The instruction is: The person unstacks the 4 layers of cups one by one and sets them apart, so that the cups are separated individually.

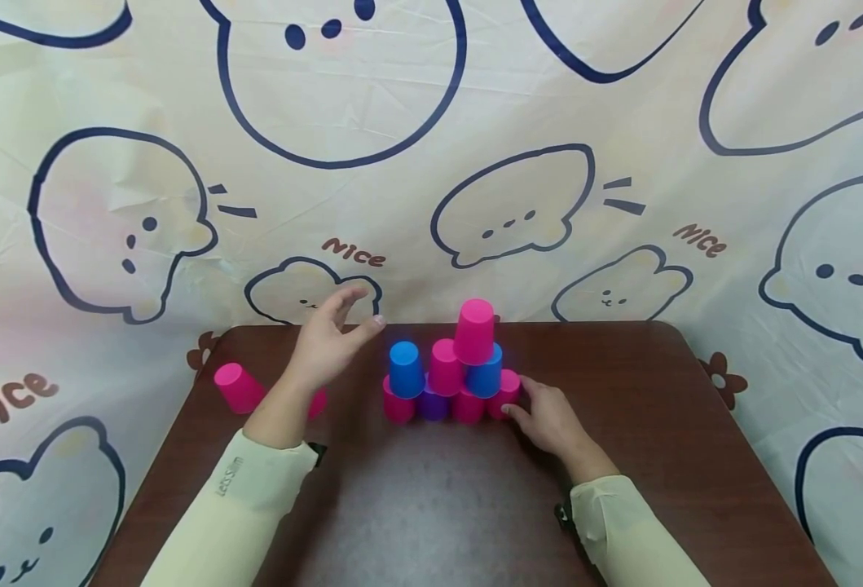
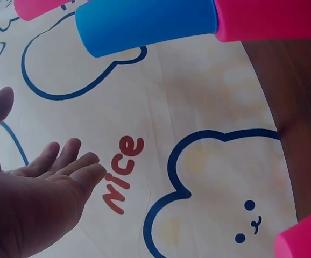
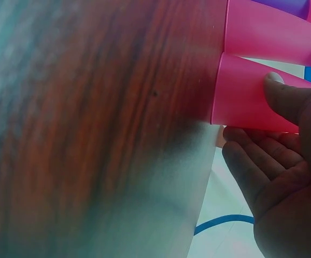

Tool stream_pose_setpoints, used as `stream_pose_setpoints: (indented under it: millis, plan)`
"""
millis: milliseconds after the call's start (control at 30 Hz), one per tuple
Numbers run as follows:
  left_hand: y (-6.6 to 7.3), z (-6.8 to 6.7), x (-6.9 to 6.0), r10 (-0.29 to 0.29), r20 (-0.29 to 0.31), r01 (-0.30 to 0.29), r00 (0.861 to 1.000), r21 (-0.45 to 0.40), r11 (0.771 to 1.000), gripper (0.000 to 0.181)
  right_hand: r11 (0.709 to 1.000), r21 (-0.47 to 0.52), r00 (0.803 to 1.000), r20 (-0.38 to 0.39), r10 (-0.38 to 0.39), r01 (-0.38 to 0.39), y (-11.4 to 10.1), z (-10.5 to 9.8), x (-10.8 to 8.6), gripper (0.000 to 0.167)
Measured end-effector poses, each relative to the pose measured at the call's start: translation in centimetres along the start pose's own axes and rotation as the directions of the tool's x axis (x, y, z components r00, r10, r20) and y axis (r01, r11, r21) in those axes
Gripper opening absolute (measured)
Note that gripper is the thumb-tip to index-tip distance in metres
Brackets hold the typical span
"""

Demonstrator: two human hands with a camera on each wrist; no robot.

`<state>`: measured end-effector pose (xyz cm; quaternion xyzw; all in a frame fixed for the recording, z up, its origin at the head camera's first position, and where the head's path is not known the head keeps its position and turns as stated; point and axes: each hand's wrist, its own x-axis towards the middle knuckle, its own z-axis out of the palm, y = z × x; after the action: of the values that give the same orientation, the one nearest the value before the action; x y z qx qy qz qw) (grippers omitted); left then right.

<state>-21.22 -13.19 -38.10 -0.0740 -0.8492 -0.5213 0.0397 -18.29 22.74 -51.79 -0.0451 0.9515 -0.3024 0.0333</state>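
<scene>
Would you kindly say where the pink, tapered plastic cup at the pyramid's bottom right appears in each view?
Head: pink, tapered plastic cup right of centre, below mid-height, beside the right hand.
Left wrist: not in the picture.
Right wrist: upper right, the thumb overlapping it.
Shared landmark: brown wooden table.

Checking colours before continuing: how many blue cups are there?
2: left blue cup and right blue cup, at opposite ends of the middle row; others may be hidden.
</scene>
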Motion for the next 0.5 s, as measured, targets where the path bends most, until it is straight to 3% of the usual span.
stream_pose_setpoints:
  millis: [500]
  plan:
    - [1.7, 2.2, 0.3, -0.044, 0.072, 0.043, 0.996, 0.025, 0.999, 0.086, 1.000, 0.004, 1.000, 0.003, 0.007, -0.007, -0.1, -0.1, 0.0, 0.067]
